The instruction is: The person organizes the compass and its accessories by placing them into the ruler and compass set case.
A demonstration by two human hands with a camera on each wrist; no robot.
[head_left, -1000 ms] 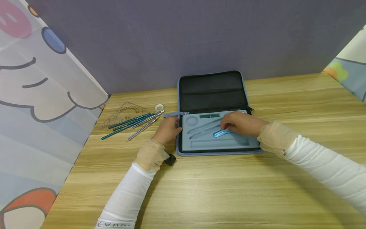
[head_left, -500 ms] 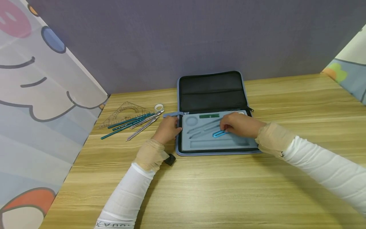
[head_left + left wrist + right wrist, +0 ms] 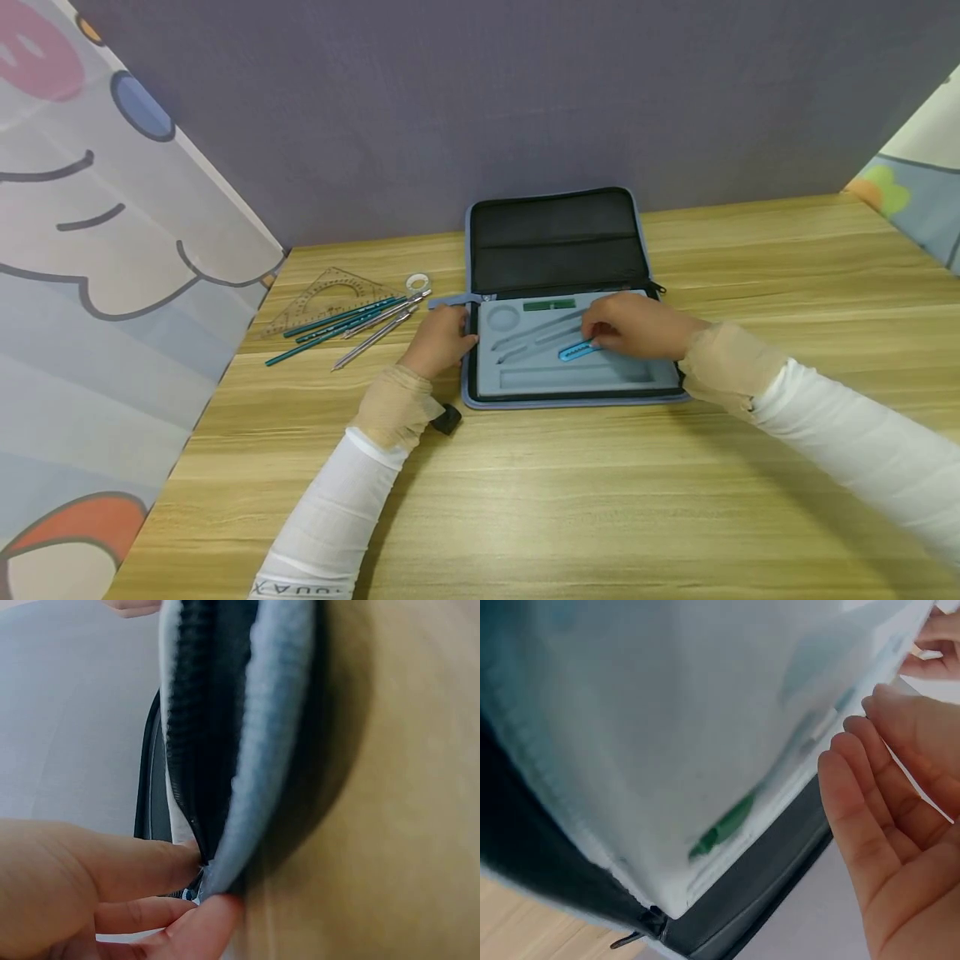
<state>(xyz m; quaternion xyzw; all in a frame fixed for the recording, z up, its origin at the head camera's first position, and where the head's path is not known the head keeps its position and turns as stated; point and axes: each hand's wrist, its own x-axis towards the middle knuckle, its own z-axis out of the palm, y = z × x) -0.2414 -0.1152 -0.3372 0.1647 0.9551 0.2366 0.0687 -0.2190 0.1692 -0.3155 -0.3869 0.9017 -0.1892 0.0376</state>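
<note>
- Centre of the head view: the open blue zip-up fabric case with a grey foam tray point(image 3: 525, 379) lies flat on the pale wooden table point(image 3: 600, 500), its black lid folded back toward the purple wall point(image 3: 480, 100).
- The left hand point(image 3: 442, 340) pinches the case's left edge, thumb and fingers curled round the rim; the left wrist view shows that grip close up.
- The right hand point(image 3: 633, 327) sits over the tray, fingers bent onto the small bright blue plastic tool point(image 3: 576, 352). Whether it truly grips the tool or only touches it, I cannot tell.
- Handling, by my judgement: that tool looks light, stiff and a bit slick, best taken by its long sides; the foam should give softly.
- A green strip point(image 3: 550, 305) lies in a slot at the tray's top.
- Left of the case: teal pencils point(image 3: 337, 323), silver metal compasses point(image 3: 378, 325), a clear triangular set square point(image 3: 318, 298) and a small tape roll point(image 3: 417, 282).
- Open table lies below and right of the case; a cartoon-printed curtain point(image 3: 112, 275) hems in the left.
</note>
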